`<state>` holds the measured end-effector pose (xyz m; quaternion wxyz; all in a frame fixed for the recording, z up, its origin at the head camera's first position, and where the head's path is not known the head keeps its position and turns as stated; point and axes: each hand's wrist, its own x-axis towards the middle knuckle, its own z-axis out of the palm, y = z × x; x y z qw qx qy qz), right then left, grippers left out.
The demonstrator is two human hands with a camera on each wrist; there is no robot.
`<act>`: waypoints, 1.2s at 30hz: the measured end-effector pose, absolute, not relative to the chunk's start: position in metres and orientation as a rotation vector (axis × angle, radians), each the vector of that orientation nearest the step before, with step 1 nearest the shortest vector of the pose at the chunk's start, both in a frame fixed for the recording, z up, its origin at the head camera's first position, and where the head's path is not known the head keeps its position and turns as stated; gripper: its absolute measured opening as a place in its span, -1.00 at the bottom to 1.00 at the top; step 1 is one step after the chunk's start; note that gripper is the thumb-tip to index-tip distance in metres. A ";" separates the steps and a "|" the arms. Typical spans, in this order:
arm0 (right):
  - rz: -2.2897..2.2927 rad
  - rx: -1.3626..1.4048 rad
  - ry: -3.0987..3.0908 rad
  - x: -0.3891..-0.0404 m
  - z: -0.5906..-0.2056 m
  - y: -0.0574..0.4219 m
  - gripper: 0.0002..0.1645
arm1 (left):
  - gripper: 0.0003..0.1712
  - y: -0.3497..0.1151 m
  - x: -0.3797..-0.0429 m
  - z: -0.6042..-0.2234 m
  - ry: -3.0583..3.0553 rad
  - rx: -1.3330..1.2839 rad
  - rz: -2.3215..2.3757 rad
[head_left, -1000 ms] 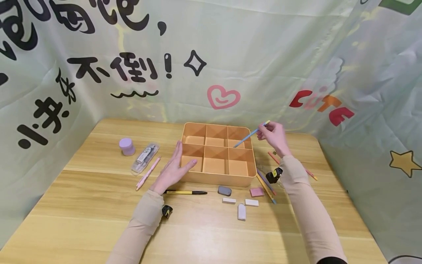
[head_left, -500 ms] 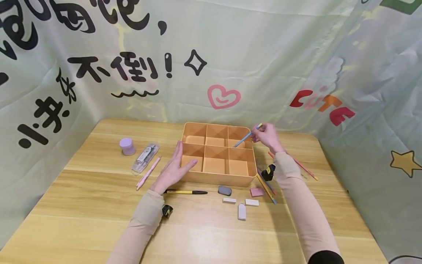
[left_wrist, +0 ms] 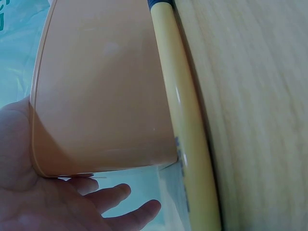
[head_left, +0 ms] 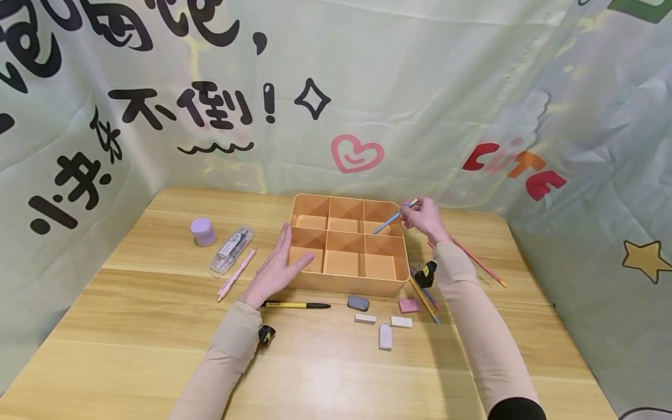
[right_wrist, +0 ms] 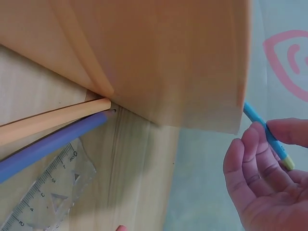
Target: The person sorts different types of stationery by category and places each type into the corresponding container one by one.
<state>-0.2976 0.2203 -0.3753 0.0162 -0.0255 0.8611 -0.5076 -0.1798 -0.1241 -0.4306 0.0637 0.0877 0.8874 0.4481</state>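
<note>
An orange box [head_left: 349, 284] with several compartments stands on the table. My left hand [head_left: 273, 269] rests against its left side, fingers extended and thumb reaching over the rim; the left wrist view shows this hand [left_wrist: 62, 207] at the box's corner. With thumb and fingertips my right hand [head_left: 426, 219] pinches a blue pencil [head_left: 391, 220] near its yellow end. The pencil slants down over the back right compartment, its lower end inside. In the right wrist view, the box wall hides the lower part of the pencil [right_wrist: 262, 124] from sight.
A black-and-yellow pen [head_left: 296, 305] lies before the box, near a grey eraser [head_left: 358, 303], a pink eraser [head_left: 409, 305] and several pale ones. Rightward lie pencils [head_left: 424, 299] and a clear ruler [right_wrist: 53, 187]. Leftward are a pink pen [head_left: 236, 275], clear case [head_left: 231, 252] and purple pot [head_left: 203, 232].
My right hand has moved left toward the box with the blue pencil, then stayed nearly still over the last half second. The left hand keeps its place on the box.
</note>
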 end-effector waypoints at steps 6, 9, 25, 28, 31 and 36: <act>-1.566 -0.051 2.674 -0.297 -0.376 0.222 -0.57 | 0.13 -0.124 -0.180 -0.430 2.682 0.261 1.356; -1.550 -0.046 2.674 -0.297 -0.376 0.224 -0.54 | 0.13 -0.124 -0.180 -0.430 2.675 0.260 1.360; -1.561 -0.052 2.622 -0.293 -0.376 0.230 -0.31 | 0.15 -0.124 -0.181 -0.432 2.681 0.273 1.367; -1.591 -0.041 2.583 -0.291 -0.374 0.232 -0.19 | 0.14 -0.124 -0.181 -0.431 2.678 0.272 1.370; -1.614 -0.031 2.544 -0.289 -0.373 0.234 -0.13 | 0.15 -0.124 -0.180 -0.431 2.682 0.271 1.362; -1.639 -0.031 2.514 -0.287 -0.373 0.239 -0.11 | 0.16 -0.124 -0.180 -0.431 2.688 0.269 1.355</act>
